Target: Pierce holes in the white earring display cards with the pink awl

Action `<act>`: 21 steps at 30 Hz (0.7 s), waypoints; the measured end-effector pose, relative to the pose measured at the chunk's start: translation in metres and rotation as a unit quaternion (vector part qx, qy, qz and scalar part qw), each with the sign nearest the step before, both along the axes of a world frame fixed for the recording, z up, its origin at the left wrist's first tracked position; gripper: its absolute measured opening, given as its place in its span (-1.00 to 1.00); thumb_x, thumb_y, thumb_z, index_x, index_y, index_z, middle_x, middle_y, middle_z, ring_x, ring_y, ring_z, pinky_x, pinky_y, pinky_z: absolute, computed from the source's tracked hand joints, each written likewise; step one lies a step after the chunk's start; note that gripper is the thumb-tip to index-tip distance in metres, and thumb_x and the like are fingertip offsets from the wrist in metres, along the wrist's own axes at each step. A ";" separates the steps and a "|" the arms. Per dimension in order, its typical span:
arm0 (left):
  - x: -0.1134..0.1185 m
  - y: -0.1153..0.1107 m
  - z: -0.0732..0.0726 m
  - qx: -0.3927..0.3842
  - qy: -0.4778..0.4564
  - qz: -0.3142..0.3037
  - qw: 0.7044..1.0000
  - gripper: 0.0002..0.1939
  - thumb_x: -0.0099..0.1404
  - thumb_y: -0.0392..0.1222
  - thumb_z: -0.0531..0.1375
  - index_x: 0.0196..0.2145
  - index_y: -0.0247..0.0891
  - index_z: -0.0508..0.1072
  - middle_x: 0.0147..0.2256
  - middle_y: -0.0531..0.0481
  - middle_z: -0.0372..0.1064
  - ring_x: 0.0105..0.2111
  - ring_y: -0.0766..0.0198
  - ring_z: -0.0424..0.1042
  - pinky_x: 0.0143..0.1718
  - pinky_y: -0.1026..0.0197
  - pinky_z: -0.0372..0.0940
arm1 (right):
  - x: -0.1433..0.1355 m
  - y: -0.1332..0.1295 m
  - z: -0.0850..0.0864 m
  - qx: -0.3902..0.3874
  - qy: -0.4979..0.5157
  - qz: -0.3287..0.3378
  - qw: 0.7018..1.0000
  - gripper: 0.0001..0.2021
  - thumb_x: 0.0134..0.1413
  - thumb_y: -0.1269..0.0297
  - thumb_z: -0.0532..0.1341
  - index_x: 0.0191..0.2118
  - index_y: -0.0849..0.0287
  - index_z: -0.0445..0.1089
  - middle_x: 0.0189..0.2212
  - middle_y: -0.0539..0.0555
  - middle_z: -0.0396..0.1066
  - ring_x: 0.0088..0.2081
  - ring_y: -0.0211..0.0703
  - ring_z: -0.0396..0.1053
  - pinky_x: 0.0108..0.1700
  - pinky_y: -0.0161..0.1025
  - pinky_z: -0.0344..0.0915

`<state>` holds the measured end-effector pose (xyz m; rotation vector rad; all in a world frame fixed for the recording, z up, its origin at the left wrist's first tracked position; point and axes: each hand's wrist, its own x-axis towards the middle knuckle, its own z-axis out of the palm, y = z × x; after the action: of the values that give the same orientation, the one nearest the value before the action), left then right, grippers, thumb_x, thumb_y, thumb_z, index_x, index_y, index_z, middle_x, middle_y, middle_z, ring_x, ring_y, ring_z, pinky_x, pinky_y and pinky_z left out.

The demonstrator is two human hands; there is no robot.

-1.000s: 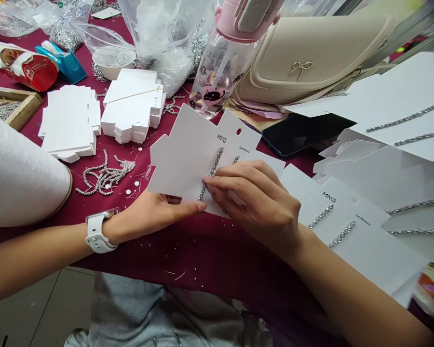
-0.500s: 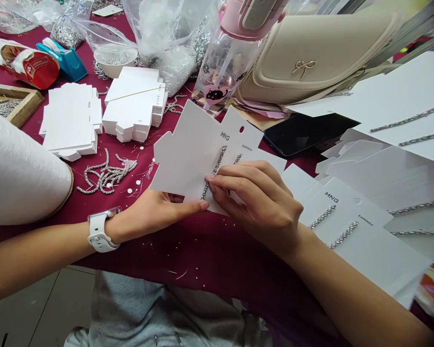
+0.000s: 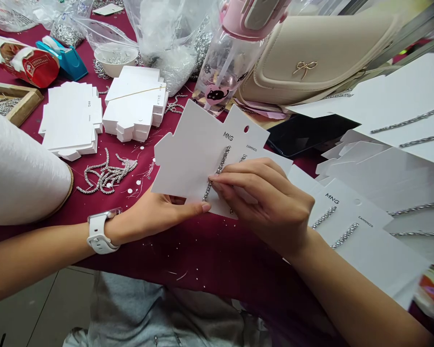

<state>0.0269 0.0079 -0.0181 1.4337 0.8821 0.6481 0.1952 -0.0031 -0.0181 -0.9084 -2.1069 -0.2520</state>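
Observation:
My left hand (image 3: 166,214), with a white watch at the wrist, holds a white earring card (image 3: 188,154) by its lower edge, thumb in front. Two silver chain strands hang on the card, under printed text. At the left strand (image 3: 222,159), the thumb and forefinger of my right hand (image 3: 264,197) are pinched together on the chain. The rest of that hand covers much of the second strand (image 3: 243,158). A finished-looking card with two strands (image 3: 365,255) lies beside my right forearm.
Two stacks of white cards (image 3: 70,118) (image 3: 132,103) and a tangle of chains (image 3: 106,173) lie to the left, near a large white cone (image 3: 18,173). Behind are a bottle (image 3: 227,58), a cream bag (image 3: 318,53) and a dark phone (image 3: 307,132). More carded chains (image 3: 419,96) are at right.
The held card has shifted slightly to the right at its right side. My right hand has moved slightly right with it, its fingertips still at the left strand.

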 end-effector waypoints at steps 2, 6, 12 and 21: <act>0.000 0.000 0.001 -0.001 0.005 -0.001 1.000 -0.60 0.05 -0.06 0.21 -0.17 -0.32 0.37 -0.18 -0.07 0.42 -0.16 0.19 0.38 -0.10 0.17 0.25 | 0.001 0.000 0.002 -0.014 0.003 -0.001 1.000 -0.84 -0.04 0.53 0.16 -0.31 0.15 0.32 -0.45 0.05 0.40 -0.40 -0.22 0.35 -0.34 -0.23 0.31; -0.001 0.001 0.000 0.006 0.009 -0.002 1.000 -0.60 0.07 -0.07 0.20 -0.15 -0.30 0.37 -0.17 -0.07 0.41 -0.15 0.19 0.37 -0.09 0.17 0.23 | 0.002 -0.001 0.004 -0.034 0.001 -0.003 0.999 -0.85 -0.01 0.51 0.14 -0.32 0.12 0.35 -0.45 0.04 0.41 -0.41 -0.22 0.35 -0.34 -0.23 0.31; -0.001 -0.001 -0.001 0.039 0.007 0.001 0.999 -0.64 0.09 -0.09 0.19 -0.15 -0.27 0.37 -0.18 -0.05 0.41 -0.19 0.22 0.38 -0.14 0.22 0.26 | 0.002 -0.002 0.006 -0.053 0.007 -0.009 0.999 -0.86 -0.01 0.48 0.15 -0.34 0.10 0.37 -0.46 0.04 0.41 -0.42 -0.20 0.35 -0.35 -0.20 0.31; -0.002 -0.002 -0.001 0.045 0.020 -0.002 0.999 -0.68 0.10 -0.12 0.18 -0.17 -0.27 0.38 -0.22 -0.02 0.42 -0.22 0.25 0.38 -0.17 0.25 0.27 | 0.001 -0.004 0.007 -0.048 0.017 -0.006 0.999 -0.85 -0.03 0.52 0.16 -0.34 0.12 0.35 -0.45 0.05 0.39 -0.41 -0.20 0.34 -0.35 -0.22 0.31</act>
<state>0.0251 0.0063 -0.0187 1.5334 0.8916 0.6653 0.1961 -0.0067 -0.0115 -0.9736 -2.0976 -0.1421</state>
